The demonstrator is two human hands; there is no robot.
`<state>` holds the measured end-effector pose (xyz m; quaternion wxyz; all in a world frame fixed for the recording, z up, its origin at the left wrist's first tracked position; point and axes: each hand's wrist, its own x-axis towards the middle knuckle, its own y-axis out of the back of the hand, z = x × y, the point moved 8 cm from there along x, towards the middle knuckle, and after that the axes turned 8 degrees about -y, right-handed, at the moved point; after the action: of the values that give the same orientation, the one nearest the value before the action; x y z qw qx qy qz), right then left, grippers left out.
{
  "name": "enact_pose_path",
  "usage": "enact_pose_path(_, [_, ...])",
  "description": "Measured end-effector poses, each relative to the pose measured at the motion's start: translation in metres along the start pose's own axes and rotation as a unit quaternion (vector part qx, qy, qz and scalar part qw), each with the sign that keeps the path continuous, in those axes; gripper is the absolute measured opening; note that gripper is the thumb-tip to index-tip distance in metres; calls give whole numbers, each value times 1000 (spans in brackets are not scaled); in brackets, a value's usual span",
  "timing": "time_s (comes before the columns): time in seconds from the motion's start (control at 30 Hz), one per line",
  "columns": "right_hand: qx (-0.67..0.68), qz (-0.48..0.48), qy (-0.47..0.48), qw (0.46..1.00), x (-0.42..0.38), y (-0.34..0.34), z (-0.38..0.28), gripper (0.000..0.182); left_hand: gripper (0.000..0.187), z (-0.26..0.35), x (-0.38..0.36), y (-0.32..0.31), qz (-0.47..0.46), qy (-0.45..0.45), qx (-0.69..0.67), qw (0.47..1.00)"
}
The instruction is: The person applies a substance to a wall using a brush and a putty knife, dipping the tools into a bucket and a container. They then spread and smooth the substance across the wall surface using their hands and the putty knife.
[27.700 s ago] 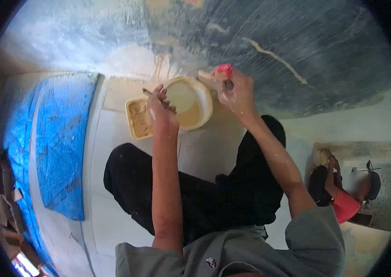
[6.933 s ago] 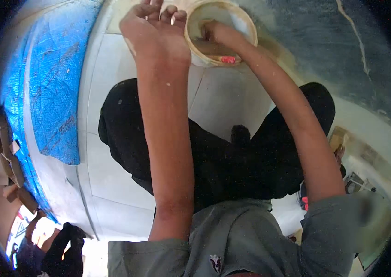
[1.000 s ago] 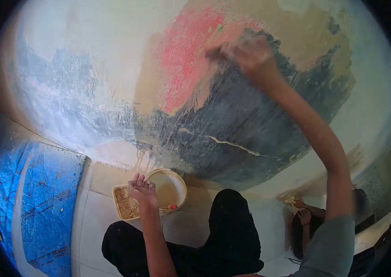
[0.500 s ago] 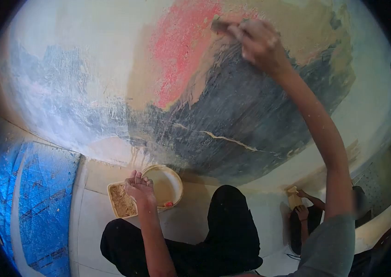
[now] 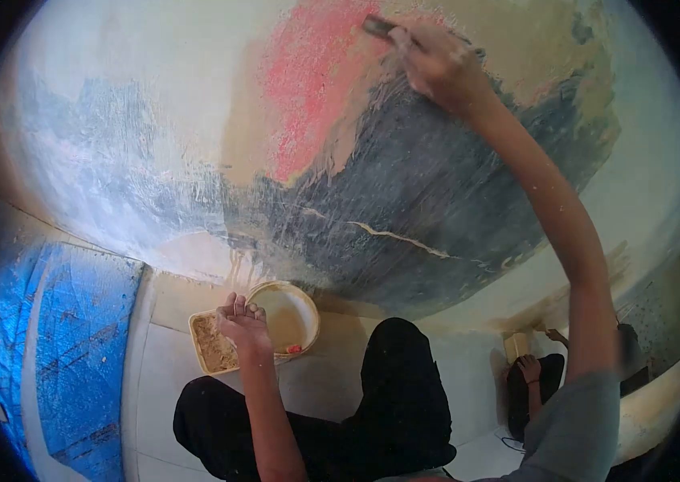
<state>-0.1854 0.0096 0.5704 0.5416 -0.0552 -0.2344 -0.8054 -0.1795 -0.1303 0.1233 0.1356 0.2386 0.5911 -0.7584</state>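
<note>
Against the wall (image 5: 428,185), my right hand (image 5: 440,71) grips a dark flat scraper (image 5: 379,27), whose tip lies at the upper part of a pink patch (image 5: 308,88). Around and below that patch the surface is dark grey, with a pale crack line (image 5: 396,234). My left hand (image 5: 244,323) hovers over the gap between a rectangular tub of brown material (image 5: 213,344) and a round bucket (image 5: 313,309). Its fingers are curled upward and apart, with nothing in them. A small red object (image 5: 294,349) is at the bucket's near edge.
Blue sheeting (image 5: 83,337) covers the floor at the left. My bent knees are below the bucket. At the lower right, another person's hand (image 5: 528,368) is beside a tan block (image 5: 516,345) near the wall's base.
My right hand and the scraper have shifted slightly left and up on the wall. My left hand has barely moved. The other person's hands have moved slightly around the tan block.
</note>
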Motion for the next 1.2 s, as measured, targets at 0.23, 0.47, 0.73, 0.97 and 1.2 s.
enact_pose_path(0.23, [-1,26,-29,999,3,3,3,18,48,2,-1,-2,-4,4,-8,1000])
enact_pose_path(0.47, [-57,-43,-44,996,-1,-7,9,28,43,9,0,2,16,-4,-14,1000])
enact_pose_path(0.73, [-13,14,-28,999,4,-2,15,24,46,9,3,2,24,-5,-16,1000])
enact_pose_path(0.97, [-95,-78,-95,988,-3,-13,31,24,46,5,6,5,24,-7,-13,1000])
enact_pose_path(1.2, [18,2,53,998,-5,-8,-10,29,36,3,15,12,13,8,-3,1000])
